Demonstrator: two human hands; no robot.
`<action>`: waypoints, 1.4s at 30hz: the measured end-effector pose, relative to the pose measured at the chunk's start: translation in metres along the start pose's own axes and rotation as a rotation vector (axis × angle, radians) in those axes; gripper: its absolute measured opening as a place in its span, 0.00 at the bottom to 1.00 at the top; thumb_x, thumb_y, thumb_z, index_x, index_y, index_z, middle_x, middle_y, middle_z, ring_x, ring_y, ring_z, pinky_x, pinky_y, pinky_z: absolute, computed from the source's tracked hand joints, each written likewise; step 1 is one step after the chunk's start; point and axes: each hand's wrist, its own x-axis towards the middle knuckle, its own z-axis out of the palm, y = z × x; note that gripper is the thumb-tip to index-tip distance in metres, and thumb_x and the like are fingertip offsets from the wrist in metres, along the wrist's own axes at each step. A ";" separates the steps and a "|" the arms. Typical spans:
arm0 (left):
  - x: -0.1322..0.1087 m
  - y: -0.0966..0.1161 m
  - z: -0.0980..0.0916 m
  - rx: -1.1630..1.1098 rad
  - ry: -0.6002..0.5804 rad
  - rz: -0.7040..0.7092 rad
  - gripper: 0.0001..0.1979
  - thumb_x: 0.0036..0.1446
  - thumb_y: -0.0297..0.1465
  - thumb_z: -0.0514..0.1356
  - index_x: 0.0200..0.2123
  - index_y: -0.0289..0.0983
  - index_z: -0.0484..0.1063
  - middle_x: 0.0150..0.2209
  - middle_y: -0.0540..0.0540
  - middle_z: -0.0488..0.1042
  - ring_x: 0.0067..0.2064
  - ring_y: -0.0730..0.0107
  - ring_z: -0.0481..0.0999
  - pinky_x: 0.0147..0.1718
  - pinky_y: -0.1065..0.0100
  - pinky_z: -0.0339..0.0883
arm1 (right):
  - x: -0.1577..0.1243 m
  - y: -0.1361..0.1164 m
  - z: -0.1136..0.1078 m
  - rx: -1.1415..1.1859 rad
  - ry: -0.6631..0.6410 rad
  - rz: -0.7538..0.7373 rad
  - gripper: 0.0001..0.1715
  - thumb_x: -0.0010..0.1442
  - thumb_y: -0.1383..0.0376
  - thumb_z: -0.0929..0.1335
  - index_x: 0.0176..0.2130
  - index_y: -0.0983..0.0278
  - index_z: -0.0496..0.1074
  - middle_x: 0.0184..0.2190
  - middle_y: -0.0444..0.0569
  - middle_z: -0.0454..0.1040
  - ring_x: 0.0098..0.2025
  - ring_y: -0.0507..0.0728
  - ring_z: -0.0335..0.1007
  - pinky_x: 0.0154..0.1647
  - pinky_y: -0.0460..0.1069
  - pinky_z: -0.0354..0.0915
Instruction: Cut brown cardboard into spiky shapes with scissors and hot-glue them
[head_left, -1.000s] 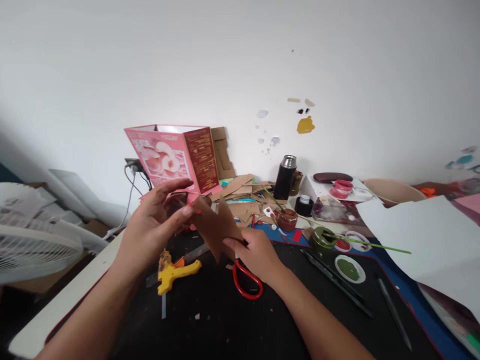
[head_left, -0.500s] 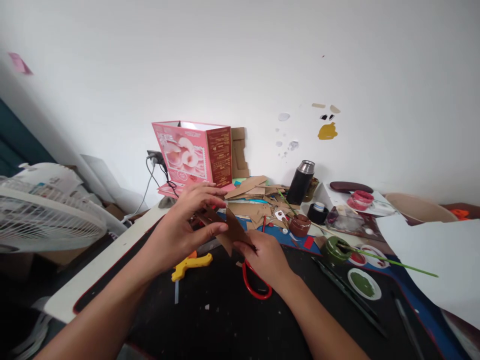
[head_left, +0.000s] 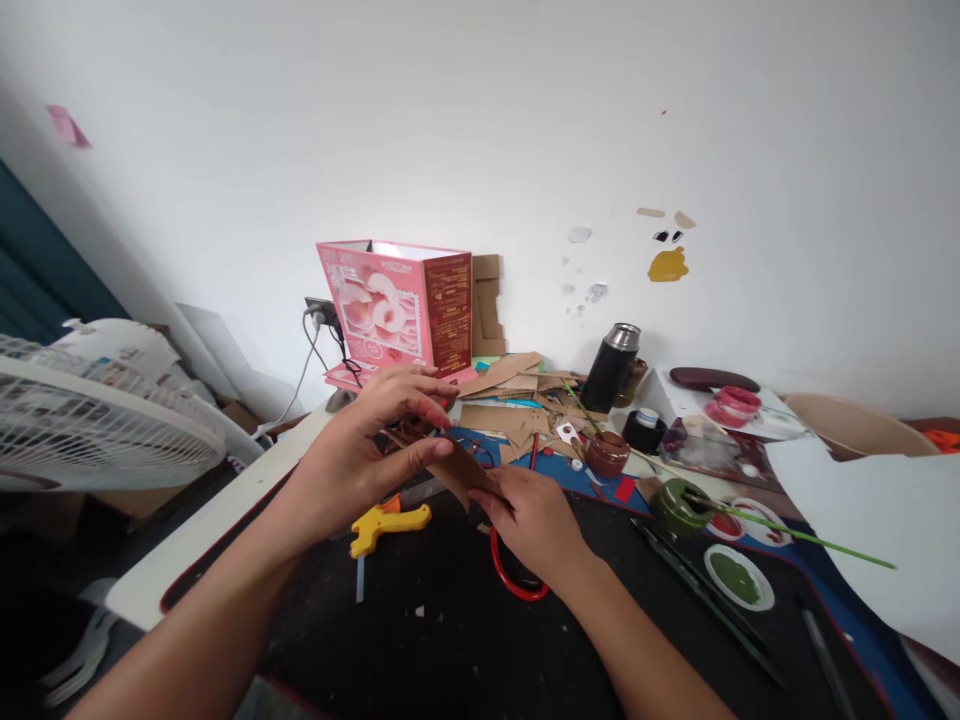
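Between my hands, above the black mat, is a folded piece of brown cardboard. My right hand pinches its near right end between thumb and fingers. At the other end, my left hand curls around the cardboard, its thumb lying along the upper edge; some of its fingertips are hidden. Just below my right hand lie scissors, of which a red handle loop shows. A yellow glue gun with a clear glue stick rests on the mat beneath my left hand.
Cardboard scraps pile up behind my hands, near a pink box. To the right stand a black flask, a brown paint jar, a green paint jar with a brush across it, and a green paint dish. A white fan is at left.
The cardboard has tilted flatter, its upright flap no longer standing up between my hands. My left thumb has come against its edge. The whole view has shifted slightly.
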 end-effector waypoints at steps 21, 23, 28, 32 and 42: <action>-0.001 -0.002 -0.002 -0.144 0.042 -0.095 0.05 0.68 0.37 0.69 0.39 0.44 0.83 0.54 0.42 0.85 0.58 0.51 0.82 0.61 0.51 0.74 | -0.001 -0.001 0.002 0.019 0.058 -0.085 0.10 0.76 0.63 0.72 0.50 0.64 0.85 0.42 0.54 0.88 0.44 0.64 0.86 0.45 0.53 0.75; 0.000 -0.002 -0.002 -0.150 0.047 -0.099 0.06 0.68 0.38 0.69 0.38 0.44 0.83 0.53 0.41 0.85 0.58 0.50 0.82 0.61 0.52 0.74 | -0.001 -0.001 0.002 0.015 0.056 -0.078 0.11 0.77 0.63 0.71 0.50 0.64 0.85 0.41 0.54 0.87 0.43 0.64 0.86 0.45 0.52 0.75; 0.001 0.001 -0.001 -0.213 0.105 -0.135 0.11 0.66 0.42 0.71 0.35 0.42 0.83 0.50 0.39 0.86 0.55 0.49 0.83 0.55 0.54 0.77 | -0.001 -0.001 0.002 0.004 0.048 -0.061 0.11 0.78 0.61 0.71 0.49 0.62 0.85 0.38 0.53 0.87 0.42 0.63 0.86 0.45 0.51 0.75; 0.005 -0.004 -0.002 -0.336 0.384 -0.157 0.11 0.62 0.42 0.74 0.35 0.42 0.82 0.45 0.41 0.86 0.51 0.52 0.83 0.51 0.57 0.76 | -0.002 0.000 0.004 -0.008 0.049 -0.057 0.13 0.78 0.59 0.70 0.48 0.62 0.84 0.38 0.54 0.86 0.41 0.63 0.85 0.44 0.51 0.74; 0.018 -0.050 -0.025 -0.681 0.862 -0.048 0.16 0.48 0.34 0.80 0.30 0.36 0.78 0.28 0.52 0.69 0.30 0.72 0.65 0.36 0.65 0.62 | -0.004 0.005 0.005 -0.071 0.038 0.019 0.20 0.79 0.53 0.68 0.43 0.62 0.82 0.34 0.52 0.83 0.38 0.61 0.82 0.40 0.50 0.70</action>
